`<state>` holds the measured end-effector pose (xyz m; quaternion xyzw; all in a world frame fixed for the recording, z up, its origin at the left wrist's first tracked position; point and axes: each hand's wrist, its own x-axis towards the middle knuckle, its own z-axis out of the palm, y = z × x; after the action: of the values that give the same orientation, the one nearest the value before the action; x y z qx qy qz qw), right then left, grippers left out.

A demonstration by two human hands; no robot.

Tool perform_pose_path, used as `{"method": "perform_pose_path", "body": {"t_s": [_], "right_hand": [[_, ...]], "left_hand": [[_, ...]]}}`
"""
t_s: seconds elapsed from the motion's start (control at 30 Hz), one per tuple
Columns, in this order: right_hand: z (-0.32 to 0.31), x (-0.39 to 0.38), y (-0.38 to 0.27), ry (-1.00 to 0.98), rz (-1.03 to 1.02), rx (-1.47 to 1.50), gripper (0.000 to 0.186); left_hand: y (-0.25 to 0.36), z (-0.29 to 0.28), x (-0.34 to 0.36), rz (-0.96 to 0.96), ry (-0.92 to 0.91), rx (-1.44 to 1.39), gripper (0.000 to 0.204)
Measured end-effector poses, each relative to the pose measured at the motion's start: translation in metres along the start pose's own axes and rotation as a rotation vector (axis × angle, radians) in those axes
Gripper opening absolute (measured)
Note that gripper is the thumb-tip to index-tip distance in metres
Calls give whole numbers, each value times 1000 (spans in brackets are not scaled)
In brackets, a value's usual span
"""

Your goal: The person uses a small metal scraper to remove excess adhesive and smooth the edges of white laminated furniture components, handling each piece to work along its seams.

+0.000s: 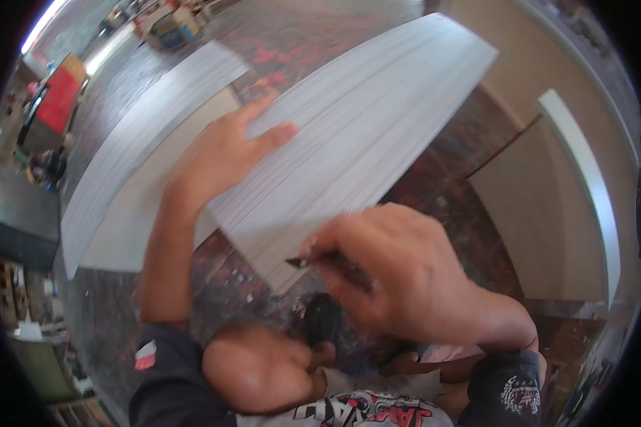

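Note:
A long pale grey board (363, 121) with dark wood-grain streaks slants from near my knees up to the far right. My left hand (224, 146) grips its left edge, thumb stretched over the top face and fingers at the edge, partly hidden. Above the near end of the board is my right hand (392, 270), closed around a small pointed tool (297, 262). Only the tool's dark metal tip shows, close to the board; whether it touches the surface I cannot tell. The right hand is slightly blurred.
Left of the board lies another streaked panel (153, 117) with a plain beige sheet (139, 213) beside it. On the right stands a beige panel (541, 206) with a white edge strip (584, 178). A red box (58, 99) is at the far left, on the paint-stained floor (121, 299).

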<state>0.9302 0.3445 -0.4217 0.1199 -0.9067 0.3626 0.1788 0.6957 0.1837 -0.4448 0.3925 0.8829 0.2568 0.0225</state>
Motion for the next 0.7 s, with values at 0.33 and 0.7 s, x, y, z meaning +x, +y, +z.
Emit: {"method": "perform_pose_path", "body": {"t_s": [0.33,0.7], "right_hand": [[-122,0,176,763,405,-175,40],[36,-15,363,613,483,522,34]], "left_hand": [[-19,-47,-56,-108,-130,33,85],[-111,-119,-204,-295,-50,-88,111]]}}
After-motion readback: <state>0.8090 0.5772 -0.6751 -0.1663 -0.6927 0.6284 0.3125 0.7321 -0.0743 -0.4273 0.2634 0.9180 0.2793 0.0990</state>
